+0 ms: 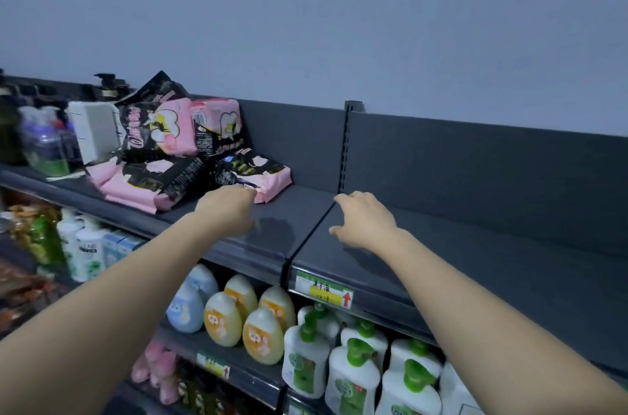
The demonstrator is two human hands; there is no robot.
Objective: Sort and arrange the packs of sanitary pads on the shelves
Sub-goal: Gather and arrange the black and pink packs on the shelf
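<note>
Several pink-and-black packs of sanitary pads lie in a loose heap on the left part of the dark top shelf [441, 244]. Two packs [163, 129] [217, 124] lean upright at the back. A long pack [146, 186] and a smaller pack [258, 173] lie flat in front. My left hand [227, 207] reaches over the shelf edge, its fingertips touching the near edge of the smaller flat pack; it holds nothing. My right hand [363, 220] hovers over bare shelf to the right, fingers spread and empty.
A white box [95, 132] and blurred spray bottles [44, 146] stand left of the heap. Yellow and blue bottles [238, 316] and white pump bottles with green caps [353, 374] fill the shelf below. A price tag [324, 288] sits on the shelf's front rail.
</note>
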